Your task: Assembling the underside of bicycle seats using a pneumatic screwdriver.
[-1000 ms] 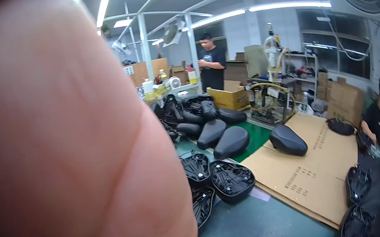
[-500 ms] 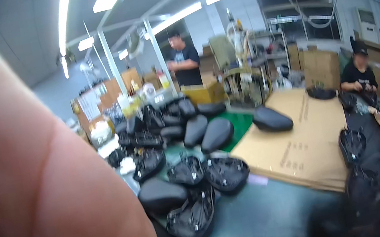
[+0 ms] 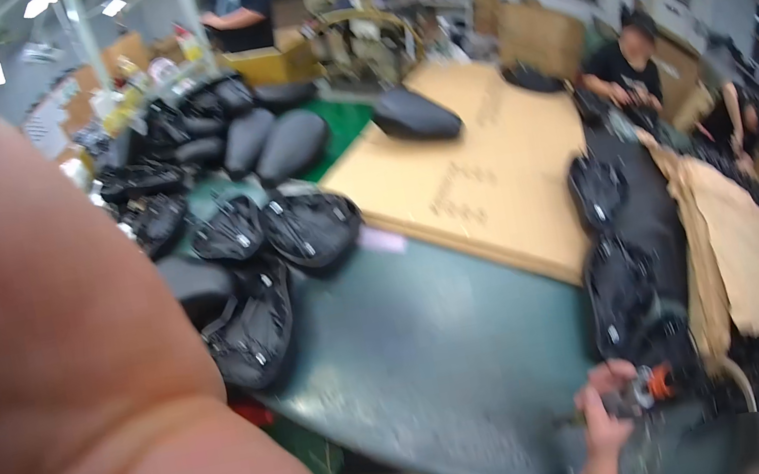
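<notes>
My left hand (image 3: 60,324) is very close to the camera and fills the left side, with palm and wrist showing; its fingers run out of the picture. At the lower right, my right hand (image 3: 603,423) is closed round a hand tool (image 3: 638,390) with a metallic body and an orange part; blur hides its exact kind. The hand is over the near right end of the green table (image 3: 426,330). Just beyond it lie upturned black saddle seats (image 3: 620,286). More upturned saddle seats (image 3: 312,227) with ribbed undersides lie left of centre, beside my left hand.
Flat cardboard sheets (image 3: 519,162) cover the table's far middle, with one black padded seat (image 3: 416,116) on top. Brown paper (image 3: 740,239) hangs along the right side. A co-worker (image 3: 626,77) sits at the far right; another person (image 3: 240,8) stands at the back.
The view has tilted down and turned right, so the table's near edge shows. My right hand with the tool has come into sight at the lower right. My left hand still fills the left side.
</notes>
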Tool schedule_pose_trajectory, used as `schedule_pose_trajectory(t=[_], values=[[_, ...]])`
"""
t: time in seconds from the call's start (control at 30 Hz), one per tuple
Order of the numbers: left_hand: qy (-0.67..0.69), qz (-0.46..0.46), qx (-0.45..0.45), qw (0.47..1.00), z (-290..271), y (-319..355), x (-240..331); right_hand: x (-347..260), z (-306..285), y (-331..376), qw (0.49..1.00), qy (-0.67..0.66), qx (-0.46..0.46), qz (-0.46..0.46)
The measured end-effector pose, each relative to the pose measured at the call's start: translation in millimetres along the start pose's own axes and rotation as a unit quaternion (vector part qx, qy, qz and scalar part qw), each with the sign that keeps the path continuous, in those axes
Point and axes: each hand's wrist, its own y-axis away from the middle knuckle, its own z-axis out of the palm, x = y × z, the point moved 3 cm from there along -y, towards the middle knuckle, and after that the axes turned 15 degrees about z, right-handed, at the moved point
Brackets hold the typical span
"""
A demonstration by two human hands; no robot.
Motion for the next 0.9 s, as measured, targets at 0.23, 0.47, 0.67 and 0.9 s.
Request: schedule_pose_trajectory(t=[0.23,0.47,0.67,0.9], values=[[0.132,-0.050,0.060,0.988,-51,95,15,-24,2,6,0.997,0.054,-0.006,-0.048],[0.248,-0.061,0.067,0.964,-175,257,28,-45,-31,-28,0.996,-0.012,0.083,0.039],[0.294,-0.071,0.084,0.949,-291,430,47,-33,-27,-71,0.980,0.006,0.121,0.155],[0.340,-0.089,0.118,0.929,-211,489,35,5,-18,-108,0.976,-0.002,0.083,0.199]])
